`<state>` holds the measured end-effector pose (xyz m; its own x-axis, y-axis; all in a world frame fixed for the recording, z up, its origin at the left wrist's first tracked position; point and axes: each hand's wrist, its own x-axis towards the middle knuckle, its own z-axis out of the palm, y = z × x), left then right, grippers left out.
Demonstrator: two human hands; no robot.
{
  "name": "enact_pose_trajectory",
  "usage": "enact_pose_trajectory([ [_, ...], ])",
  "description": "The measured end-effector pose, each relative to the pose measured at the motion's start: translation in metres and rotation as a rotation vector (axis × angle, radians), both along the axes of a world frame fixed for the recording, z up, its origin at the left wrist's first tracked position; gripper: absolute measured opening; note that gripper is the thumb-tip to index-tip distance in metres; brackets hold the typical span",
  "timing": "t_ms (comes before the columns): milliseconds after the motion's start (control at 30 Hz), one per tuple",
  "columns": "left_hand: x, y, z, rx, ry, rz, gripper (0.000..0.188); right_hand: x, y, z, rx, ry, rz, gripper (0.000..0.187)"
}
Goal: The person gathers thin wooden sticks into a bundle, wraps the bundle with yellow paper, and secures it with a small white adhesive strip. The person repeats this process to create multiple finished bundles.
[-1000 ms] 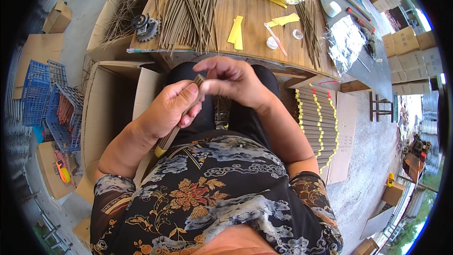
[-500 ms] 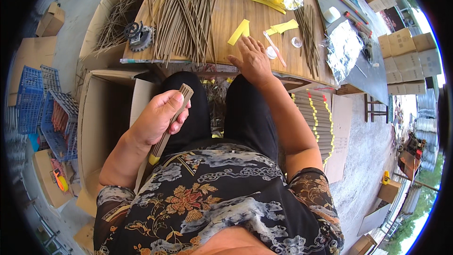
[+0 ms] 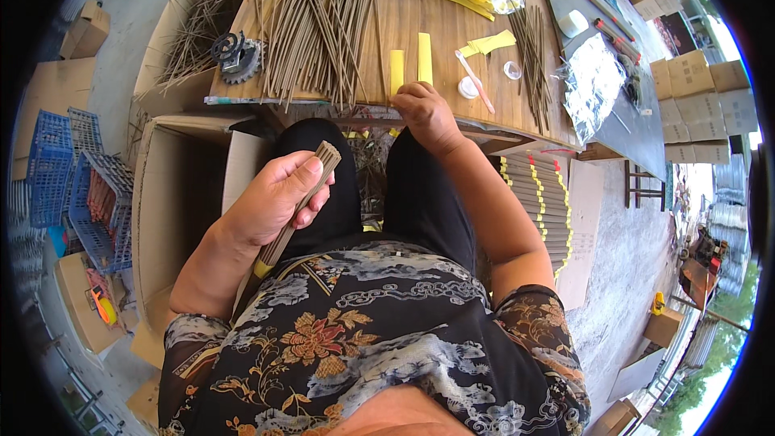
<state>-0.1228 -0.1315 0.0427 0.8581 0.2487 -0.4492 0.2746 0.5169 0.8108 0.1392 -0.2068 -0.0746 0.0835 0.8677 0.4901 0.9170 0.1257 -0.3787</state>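
Left hand [image 3: 278, 200] grips brown stick bundle [image 3: 280, 240]: level ends. Right hand [image 3: 428, 115], one o'clock, curled at yellow strip [image 3: 396, 70]; grip unclear; avoid creasing.

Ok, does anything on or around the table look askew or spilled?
The sticks in the cardboard box left of the table lie jumbled at many angles, unlike the neatly aligned bundle in the left hand. No spill stands out.

Left hand [image 3: 278, 198] curled closed, thumb [image 3: 312, 166] on top, left arm [image 3: 211, 262] bent. Right arm [image 3: 502, 206] stretched forward, right hand [image 3: 429, 117] back up, fingers [image 3: 415, 90] bent.
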Motion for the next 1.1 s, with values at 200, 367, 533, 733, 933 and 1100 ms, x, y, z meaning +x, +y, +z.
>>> enact_pose_trajectory([
  [200,-0.001,-0.003,0.003,0.006,0.000,0.026,0.030,0.002,0.009,0.021,0.291,0.592,-0.266,0.007],
  [367,0.000,-0.008,0.007,0.028,-0.026,0.024,0.030,-0.022,-0.002,0.081,0.355,1.448,-0.053,0.013],
  [533,-0.002,-0.017,0.016,0.109,-0.045,0.010,0.032,-0.046,-0.026,0.097,0.216,1.630,0.098,0.015],
  [733,-0.009,-0.029,0.025,0.153,-0.049,0.037,0.033,-0.070,-0.048,0.124,0.148,1.839,0.321,0.006],
  [933,-0.013,-0.043,0.031,0.185,-0.090,0.047,0.032,-0.091,-0.075,0.140,-0.041,1.607,0.281,0.015],
  [1100,-0.013,-0.055,0.039,0.257,-0.115,0.053,0.030,-0.128,-0.089,0.153,-0.172,1.430,0.254,0.018],
])
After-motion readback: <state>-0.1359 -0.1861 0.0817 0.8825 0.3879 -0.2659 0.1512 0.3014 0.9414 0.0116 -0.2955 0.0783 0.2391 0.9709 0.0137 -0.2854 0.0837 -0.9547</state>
